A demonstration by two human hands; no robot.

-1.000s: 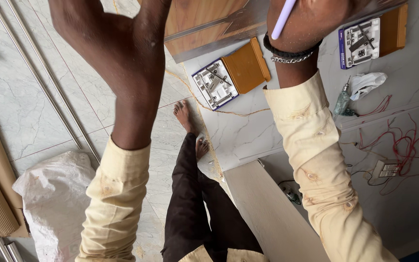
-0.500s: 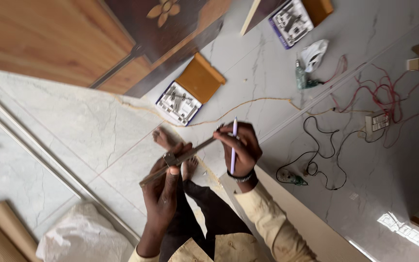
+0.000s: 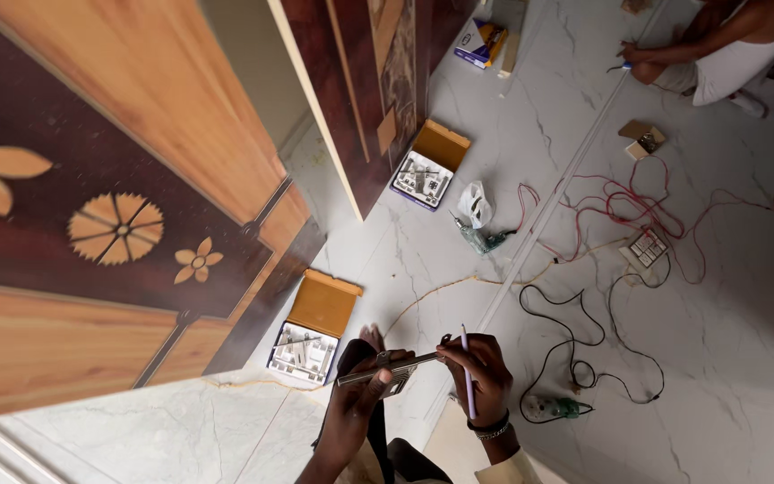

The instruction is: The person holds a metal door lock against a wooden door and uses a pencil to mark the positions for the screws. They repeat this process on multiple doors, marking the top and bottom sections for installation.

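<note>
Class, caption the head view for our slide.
Left hand holds a metal lock part, right hand a pen, above the marble floor.

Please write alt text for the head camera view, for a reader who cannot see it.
Seen from above, a person's left hand holds a long metal lock piece level, and the right hand holds a white pen beside it. Below lie a marble floor, open hardware boxes, red wires and carved wooden doors.

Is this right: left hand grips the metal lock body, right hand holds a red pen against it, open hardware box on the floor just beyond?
Not quite. In the head view the pen in the right hand is pale lilac, not red. The rest stands: the left hand grips the metal lock body, and the open hardware box lies on the floor just beyond.
</note>
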